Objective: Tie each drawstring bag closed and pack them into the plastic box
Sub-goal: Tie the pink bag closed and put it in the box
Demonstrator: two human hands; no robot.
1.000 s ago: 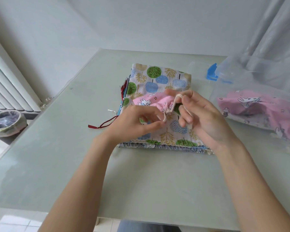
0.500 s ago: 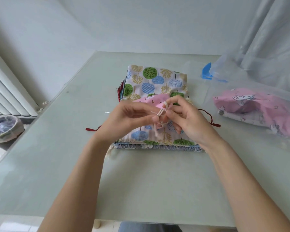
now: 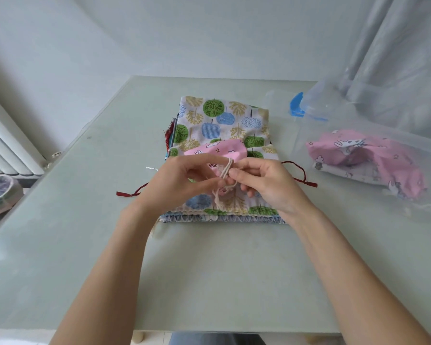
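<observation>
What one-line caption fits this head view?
Both hands, left hand and right hand, knot the cream drawstring of a pink bag above stacked bags, beside the plastic box.

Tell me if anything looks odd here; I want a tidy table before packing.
Nothing damaged or spilled. Red cords trail loose from the stack of bags, and the plastic box holds a crumpled pink bag. Both hands hold the cream cord.

Both forearms reach forward, hands meeting fingertip to fingertip; the left hand (image 3: pixel 182 180) and right hand (image 3: pixel 266 185) each pinch with curled fingers.
</observation>
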